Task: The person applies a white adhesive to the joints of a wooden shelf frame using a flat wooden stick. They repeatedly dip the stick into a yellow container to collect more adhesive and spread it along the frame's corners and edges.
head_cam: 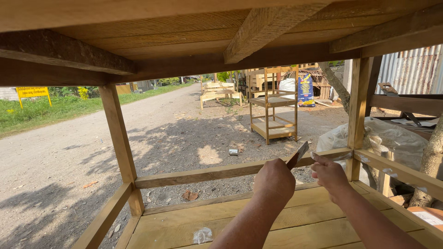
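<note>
I am looking out from inside a pale wooden frame. My left hand [274,179] is closed around a flat-bladed scraper [298,154], whose blade points up and right just over the back rail [207,174]. My right hand [329,173] sits close beside it, fingers curled together near the blade tip and the rail, next to the right post [357,115]. Whether it pinches something small I cannot tell. Both forearms reach over the lower shelf boards [184,221], which carry a white smear [202,235]. The frame's top boards [258,27] hang low overhead.
Beyond the rail lies a gravel road with a small can [233,151]. A bare wooden shelf unit [273,110] and a bench [217,92] stand farther out. To the right are a white plastic sheet [392,138], a tree trunk [431,166] and a corrugated metal fence [410,69].
</note>
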